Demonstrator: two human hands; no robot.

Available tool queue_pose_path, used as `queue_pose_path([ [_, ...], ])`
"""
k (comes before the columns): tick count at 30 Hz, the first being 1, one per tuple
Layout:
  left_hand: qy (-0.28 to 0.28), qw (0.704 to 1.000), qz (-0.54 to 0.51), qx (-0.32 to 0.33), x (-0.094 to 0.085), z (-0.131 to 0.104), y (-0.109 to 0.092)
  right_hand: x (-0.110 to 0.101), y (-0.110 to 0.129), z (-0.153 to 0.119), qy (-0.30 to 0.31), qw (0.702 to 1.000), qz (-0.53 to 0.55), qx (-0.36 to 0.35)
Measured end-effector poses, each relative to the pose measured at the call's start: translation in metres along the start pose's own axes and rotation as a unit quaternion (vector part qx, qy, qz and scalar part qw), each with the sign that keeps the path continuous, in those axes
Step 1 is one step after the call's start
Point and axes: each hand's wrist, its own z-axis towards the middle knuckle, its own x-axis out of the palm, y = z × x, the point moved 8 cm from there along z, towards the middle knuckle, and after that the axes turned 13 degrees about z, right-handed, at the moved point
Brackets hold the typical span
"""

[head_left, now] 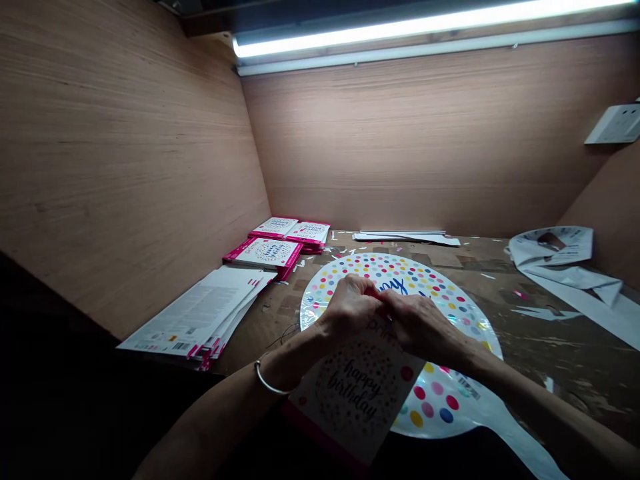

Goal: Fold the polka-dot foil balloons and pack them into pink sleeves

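A white and pink card printed "happy birthday" hangs tilted in front of me, its lower part in shadow. At its top edge, my left hand is closed in a pinch. Close against it, my right hand pinches the same edge, with the fingertips of both hands nearly meeting. What exactly lies between the fingertips is hidden. Beneath my hands a flat, round foil balloon with coloured dots lies on the bench, its white tail running to the lower right.
Several similar pink-edged cards are piled at the back left. Nearer, a fanned stack of printed sheets lies along the wooden side wall. White strips rest at the back; a curled white band lies right. Paper scraps dot the bench.
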Motion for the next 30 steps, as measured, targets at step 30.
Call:
queue_pose_path([
  [30,0.062,0.974,-0.207,-0.071,0.023,-0.011,0.045,0.044,-0.063,-0.016,0.128,0.916,0.359,0.124],
])
